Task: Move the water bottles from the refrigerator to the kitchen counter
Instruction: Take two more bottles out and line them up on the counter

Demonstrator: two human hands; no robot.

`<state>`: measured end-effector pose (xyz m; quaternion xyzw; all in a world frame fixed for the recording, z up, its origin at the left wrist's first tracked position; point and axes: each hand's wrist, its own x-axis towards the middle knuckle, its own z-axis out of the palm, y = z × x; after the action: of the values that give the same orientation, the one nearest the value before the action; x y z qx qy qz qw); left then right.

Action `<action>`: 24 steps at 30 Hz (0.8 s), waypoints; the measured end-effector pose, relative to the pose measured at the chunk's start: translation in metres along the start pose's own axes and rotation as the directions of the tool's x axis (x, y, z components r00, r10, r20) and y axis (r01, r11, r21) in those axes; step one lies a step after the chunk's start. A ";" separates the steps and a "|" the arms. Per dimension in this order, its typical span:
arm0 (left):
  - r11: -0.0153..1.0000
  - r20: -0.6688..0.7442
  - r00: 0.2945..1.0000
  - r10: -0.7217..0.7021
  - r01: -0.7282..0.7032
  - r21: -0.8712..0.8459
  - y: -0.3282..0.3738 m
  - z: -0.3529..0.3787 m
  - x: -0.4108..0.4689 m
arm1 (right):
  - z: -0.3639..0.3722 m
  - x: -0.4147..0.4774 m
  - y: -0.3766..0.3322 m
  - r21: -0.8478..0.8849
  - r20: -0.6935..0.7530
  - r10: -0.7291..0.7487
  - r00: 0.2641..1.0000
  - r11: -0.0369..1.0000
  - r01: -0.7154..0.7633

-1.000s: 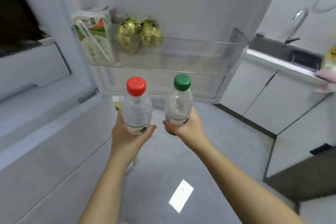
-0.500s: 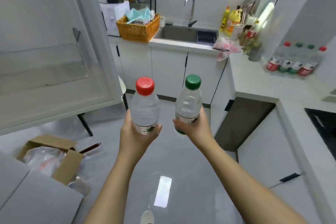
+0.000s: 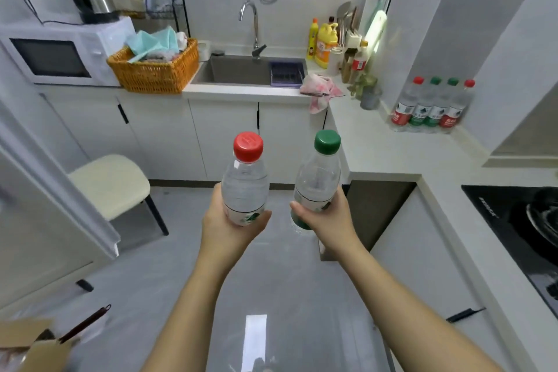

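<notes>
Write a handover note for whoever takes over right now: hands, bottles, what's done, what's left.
Left hand: grips the red-capped bottle round its lower half.
Right hand: grips the green-capped bottle, tilted slightly.
Both bottles are in the air above the floor, short of the counter.
Done: four bottles stand in a row on the counter by the wall.
Left: set these two down, probably beside that row. Whether more remain to fetch cannot be seen.

- Grey steel sink (image 3: 235, 72).
- Orange wicker basket (image 3: 154, 77) just left of the sink.
- White microwave (image 3: 54, 60) farther left.
- Crumpled pink cloth (image 3: 320, 90) just right of the sink.
</notes>
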<state>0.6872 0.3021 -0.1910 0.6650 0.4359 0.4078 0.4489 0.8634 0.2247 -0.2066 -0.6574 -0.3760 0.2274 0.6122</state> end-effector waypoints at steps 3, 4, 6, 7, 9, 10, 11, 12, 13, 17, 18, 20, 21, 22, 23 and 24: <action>1.000 0.048 0.999 -0.014 0.014 -0.005 -0.001 0.017 0.038 | -0.005 0.034 0.004 -0.002 -0.051 0.020 0.998 1.000 -0.020; 1.000 0.064 0.998 -0.014 0.014 -0.012 -0.002 0.023 0.049 | -0.007 0.043 0.005 -0.001 -0.075 0.023 0.997 1.000 -0.023; 0.999 0.094 0.996 -0.002 0.006 -0.040 -0.004 0.035 0.067 | -0.013 0.057 0.008 0.002 -0.117 0.030 0.993 1.000 -0.030; 0.999 0.109 0.994 0.002 0.004 -0.050 -0.005 0.042 0.074 | -0.017 0.063 0.010 0.006 -0.134 0.036 0.990 0.999 -0.036; 0.998 0.135 0.991 0.014 -0.006 -0.057 -0.007 0.055 0.085 | -0.025 0.073 0.016 0.011 -0.169 0.050 0.984 0.999 -0.049; 0.998 0.147 0.989 0.022 -0.014 -0.056 -0.008 0.061 0.089 | -0.030 0.078 0.019 0.009 -0.186 0.056 0.981 0.998 -0.055; 0.998 0.159 0.987 0.030 -0.022 -0.052 -0.008 0.068 0.093 | -0.035 0.082 0.022 0.010 -0.204 0.062 0.977 0.998 -0.061; 0.999 0.171 0.985 0.035 -0.028 -0.046 -0.009 0.076 0.097 | -0.039 0.087 0.026 0.015 -0.221 0.066 0.973 0.998 -0.065; 0.999 0.181 0.983 0.038 -0.032 -0.038 -0.009 0.083 0.100 | -0.045 0.092 0.031 0.020 -0.239 0.071 0.969 0.997 -0.068; 0.999 0.216 0.976 0.038 -0.030 -0.039 -0.008 0.119 0.110 | -0.072 0.111 0.050 0.029 -0.287 0.092 0.954 0.996 -0.087; 0.998 0.220 0.975 0.040 -0.031 -0.048 -0.007 0.129 0.111 | -0.080 0.116 0.055 0.030 -0.292 0.094 0.952 0.996 -0.089; 0.997 0.228 0.972 0.053 -0.040 -0.062 -0.003 0.151 0.114 | -0.098 0.127 0.063 0.030 -0.299 0.092 0.950 0.996 -0.088; 0.997 0.233 0.970 0.063 -0.049 -0.066 0.000 0.163 0.115 | -0.108 0.133 0.066 0.028 -0.299 0.088 0.950 0.996 -0.083; 0.996 0.237 0.969 0.075 -0.060 -0.070 0.003 0.175 0.117 | -0.119 0.140 0.069 0.027 -0.293 0.084 0.952 0.996 -0.080; 0.995 0.237 0.968 0.084 -0.068 -0.076 0.007 0.188 0.118 | -0.130 0.147 0.071 0.026 -0.283 0.081 0.956 0.997 -0.076; 0.994 0.235 0.968 0.092 -0.076 -0.078 0.012 0.201 0.120 | -0.142 0.154 0.073 0.026 -0.272 0.075 0.959 0.997 -0.071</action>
<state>0.9122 0.3641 -0.2153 0.7113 0.3361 0.3582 0.5028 1.0811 0.2561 -0.2319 -0.6909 -0.2616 0.1601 0.6547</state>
